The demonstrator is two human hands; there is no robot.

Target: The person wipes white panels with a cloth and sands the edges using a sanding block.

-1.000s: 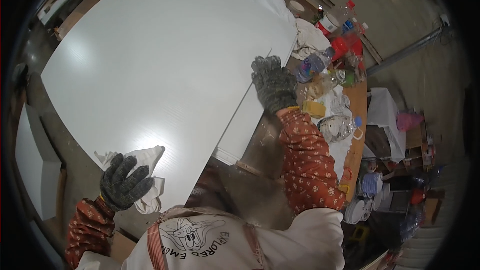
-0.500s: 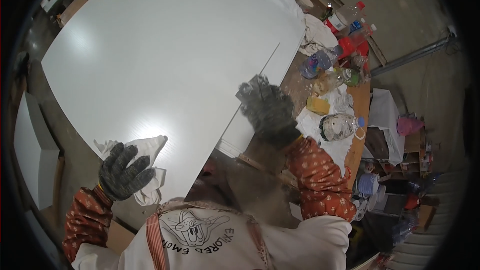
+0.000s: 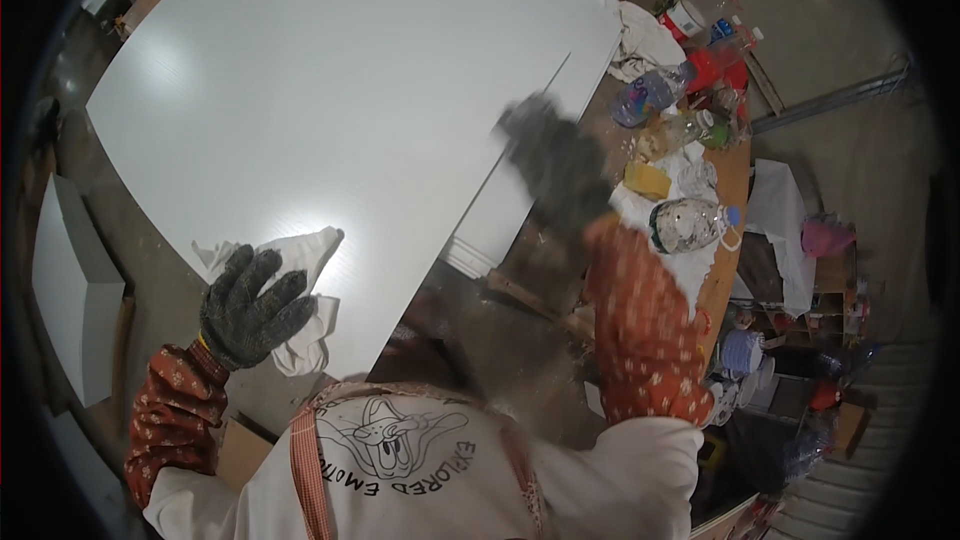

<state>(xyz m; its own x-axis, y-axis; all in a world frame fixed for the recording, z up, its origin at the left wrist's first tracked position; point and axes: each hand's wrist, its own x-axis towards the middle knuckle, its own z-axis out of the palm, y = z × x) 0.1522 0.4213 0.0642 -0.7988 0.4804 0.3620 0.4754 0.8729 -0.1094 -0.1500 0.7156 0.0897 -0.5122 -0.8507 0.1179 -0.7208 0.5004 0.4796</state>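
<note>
A large glossy white panel [image 3: 340, 90] fills the middle, with a second white panel [image 3: 495, 225] showing under its right edge. My left hand [image 3: 250, 315], in a dark grey knit glove, lies with fingers spread on a crumpled white cloth [image 3: 310, 252] at the panel's near left edge. My right hand [image 3: 562, 165], gloved alike, is over the right edge, along the line where the panels overlap. Motion smears its fingers, and I cannot make out what they hold, if anything.
Plastic bottles [image 3: 645, 98], a yellow sponge-like block [image 3: 647, 181] and a wide clear bottle with a blue cap [image 3: 690, 224] crowd the wooden table [image 3: 728, 270] at right. White cloths [image 3: 645, 45] lie behind them. Another white panel [image 3: 72, 290] stands at far left.
My right hand has moved away from me and slightly right along the panel's edge. My left hand stays on the cloth. The whole view has shifted a little.
</note>
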